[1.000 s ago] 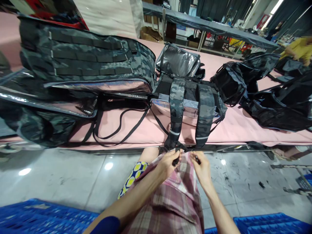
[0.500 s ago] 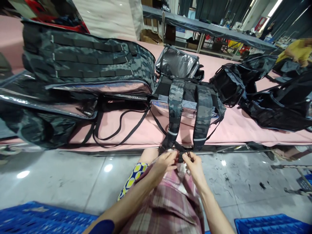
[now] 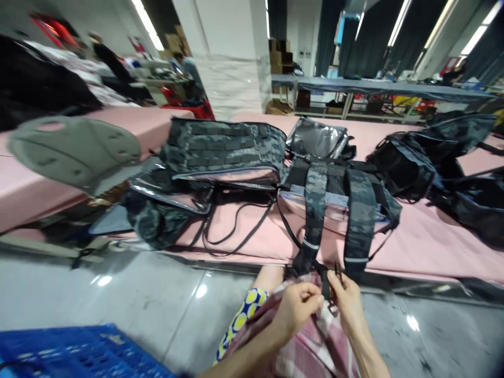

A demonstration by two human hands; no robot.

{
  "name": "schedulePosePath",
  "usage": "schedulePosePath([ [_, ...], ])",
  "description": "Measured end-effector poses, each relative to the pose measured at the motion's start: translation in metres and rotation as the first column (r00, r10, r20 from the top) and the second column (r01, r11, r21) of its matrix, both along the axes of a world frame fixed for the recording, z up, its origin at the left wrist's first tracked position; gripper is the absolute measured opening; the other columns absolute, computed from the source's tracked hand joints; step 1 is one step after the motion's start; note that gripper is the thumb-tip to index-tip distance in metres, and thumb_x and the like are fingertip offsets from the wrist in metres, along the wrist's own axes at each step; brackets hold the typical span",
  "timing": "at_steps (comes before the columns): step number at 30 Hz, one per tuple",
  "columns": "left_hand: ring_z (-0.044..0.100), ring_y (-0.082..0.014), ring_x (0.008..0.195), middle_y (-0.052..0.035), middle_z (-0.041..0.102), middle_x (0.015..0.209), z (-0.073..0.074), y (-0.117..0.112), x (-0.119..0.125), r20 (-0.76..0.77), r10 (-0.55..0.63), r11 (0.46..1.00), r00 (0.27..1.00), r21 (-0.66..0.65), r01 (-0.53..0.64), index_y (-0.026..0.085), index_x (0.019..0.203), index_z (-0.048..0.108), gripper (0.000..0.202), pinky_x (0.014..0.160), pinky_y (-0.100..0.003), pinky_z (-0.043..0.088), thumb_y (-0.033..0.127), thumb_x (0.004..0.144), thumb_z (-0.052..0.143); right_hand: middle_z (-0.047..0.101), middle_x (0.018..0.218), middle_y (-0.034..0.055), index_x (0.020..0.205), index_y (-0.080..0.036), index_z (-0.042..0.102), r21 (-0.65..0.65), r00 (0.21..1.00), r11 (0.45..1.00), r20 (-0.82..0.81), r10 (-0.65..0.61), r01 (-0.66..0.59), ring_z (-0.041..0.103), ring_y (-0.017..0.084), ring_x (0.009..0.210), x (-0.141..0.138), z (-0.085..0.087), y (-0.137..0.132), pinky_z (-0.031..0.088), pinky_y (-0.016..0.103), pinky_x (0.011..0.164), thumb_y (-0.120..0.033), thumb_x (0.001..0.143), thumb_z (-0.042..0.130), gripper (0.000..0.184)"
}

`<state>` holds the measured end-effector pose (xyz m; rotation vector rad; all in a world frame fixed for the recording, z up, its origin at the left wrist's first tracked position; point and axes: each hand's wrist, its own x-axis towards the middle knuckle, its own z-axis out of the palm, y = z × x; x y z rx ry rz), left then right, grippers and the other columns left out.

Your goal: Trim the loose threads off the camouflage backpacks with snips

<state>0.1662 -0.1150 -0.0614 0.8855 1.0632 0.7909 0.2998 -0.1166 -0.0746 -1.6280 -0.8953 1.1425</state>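
Note:
A camouflage backpack lies on the pink-covered table, its two padded shoulder straps hanging toward me over the front edge. From the left strap, black webbing runs down between my hands above my lap. My left hand is closed in a pinch beside this webbing; what its fingertips hold, if anything, is too small to make out. My right hand is closed around small dark scissors, with a pointed end upward and a loop showing below, and its fingertips are at the webbing.
A larger camouflage bag with loose straps lies left on the pink table. More black bags lie to the right. A grey curved panel is at far left. A blue crate stands on the floor. People work in the background.
The view has tilted up and turned left, showing more of the left side. My left hand has come away from the strap area slightly toward me; my right hand stays at the webbing.

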Motion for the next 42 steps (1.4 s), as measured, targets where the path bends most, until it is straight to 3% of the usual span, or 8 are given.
schedulePosePath([
  [3, 0.053, -0.0121, 0.049, -0.0046, 0.060, 0.056, 0.003, 0.012, -0.004, 0.109, 0.091, 0.993, 0.990, -0.080, -0.082, 0.011, 0.062, 0.060, 0.031, 0.045, -0.022, 0.038, 0.039, 0.054, 0.073, 0.062, 0.068, 0.0031, 0.085, -0.017, 0.059, 0.175, 0.974, 0.984, 0.228, -0.015, -0.026, 0.056, 0.016, 0.055, 0.012, 0.000, 0.006, 0.042, 0.025, 0.046, -0.053, 0.071, 0.058, 0.039],
  [6, 0.054, -0.0114, 0.050, -0.0035, 0.058, 0.057, 0.006, 0.022, -0.009, 0.143, 0.203, 0.974, 0.969, -0.129, -0.185, 0.011, 0.063, 0.059, 0.041, 0.043, -0.020, 0.037, 0.044, 0.047, 0.078, 0.065, 0.096, 0.0069, 0.107, -0.020, 0.055, 0.305, 0.875, 0.936, 0.483, 0.007, -0.176, 0.062, 0.020, 0.081, 0.019, 0.005, -0.002, 0.048, 0.028, 0.065, -0.042, 0.077, 0.057, 0.038],
  [12, 0.052, -0.0094, 0.050, -0.0048, 0.060, 0.057, 0.017, 0.018, -0.012, 0.115, 0.119, 0.992, 0.986, -0.049, -0.114, 0.010, 0.064, 0.061, 0.033, 0.045, -0.019, 0.038, 0.039, 0.055, 0.075, 0.065, 0.085, 0.0070, 0.098, -0.019, 0.060, 0.408, 0.683, 0.808, 0.730, -0.010, -0.425, 0.059, 0.018, 0.076, 0.009, 0.023, -0.020, 0.045, 0.029, 0.068, -0.026, 0.086, 0.049, 0.018],
  [15, 0.052, -0.0095, 0.053, -0.0047, 0.060, 0.059, 0.024, 0.015, -0.014, 0.117, 0.087, 0.996, 0.989, -0.046, -0.082, 0.009, 0.065, 0.062, 0.029, 0.047, -0.018, 0.039, 0.036, 0.058, 0.073, 0.065, 0.080, 0.0056, 0.094, -0.018, 0.061, 0.382, 0.664, 0.822, 0.747, -0.005, -0.423, 0.058, 0.017, 0.071, 0.009, 0.026, -0.020, 0.044, 0.028, 0.065, -0.024, 0.087, 0.047, 0.017],
  [19, 0.053, -0.0098, 0.055, -0.0044, 0.059, 0.061, 0.029, 0.014, -0.014, 0.129, 0.093, 0.992, 0.987, -0.094, -0.081, 0.009, 0.066, 0.061, 0.031, 0.048, -0.018, 0.040, 0.037, 0.058, 0.073, 0.064, 0.083, 0.0041, 0.094, -0.019, 0.060, 0.383, 0.736, 0.864, 0.676, -0.021, -0.327, 0.059, 0.016, 0.075, 0.015, 0.026, -0.022, 0.046, 0.027, 0.066, -0.027, 0.087, 0.049, 0.015],
  [25, 0.053, -0.0103, 0.056, -0.0040, 0.058, 0.060, 0.027, 0.014, -0.012, 0.123, 0.098, 0.991, 0.988, -0.104, -0.085, 0.009, 0.065, 0.062, 0.028, 0.048, -0.018, 0.040, 0.033, 0.057, 0.073, 0.064, 0.082, 0.0042, 0.096, -0.019, 0.060, 0.413, 0.678, 0.799, 0.735, -0.009, -0.438, 0.057, 0.016, 0.074, 0.012, 0.028, -0.023, 0.045, 0.029, 0.066, -0.021, 0.086, 0.050, 0.014],
  [30, 0.053, -0.0105, 0.056, -0.0036, 0.058, 0.061, 0.024, 0.014, -0.014, 0.136, 0.099, 0.991, 0.986, -0.106, -0.084, 0.009, 0.067, 0.061, 0.029, 0.048, -0.019, 0.040, 0.035, 0.058, 0.071, 0.064, 0.080, 0.0035, 0.093, -0.019, 0.061, 0.402, 0.714, 0.831, 0.700, -0.008, -0.385, 0.057, 0.015, 0.071, 0.014, 0.026, -0.024, 0.045, 0.028, 0.063, -0.024, 0.087, 0.049, 0.014],
  [42, 0.052, -0.0109, 0.054, -0.0025, 0.058, 0.058, 0.014, 0.013, -0.010, 0.072, 0.042, 0.998, 0.997, -0.042, -0.039, 0.010, 0.064, 0.061, 0.020, 0.050, -0.021, 0.039, 0.030, 0.061, 0.064, 0.064, 0.079, 0.0040, 0.093, -0.019, 0.060, 0.379, 0.689, 0.817, 0.724, 0.030, -0.434, 0.057, 0.016, 0.070, 0.013, 0.031, -0.028, 0.044, 0.028, 0.063, -0.023, 0.087, 0.049, 0.014],
])
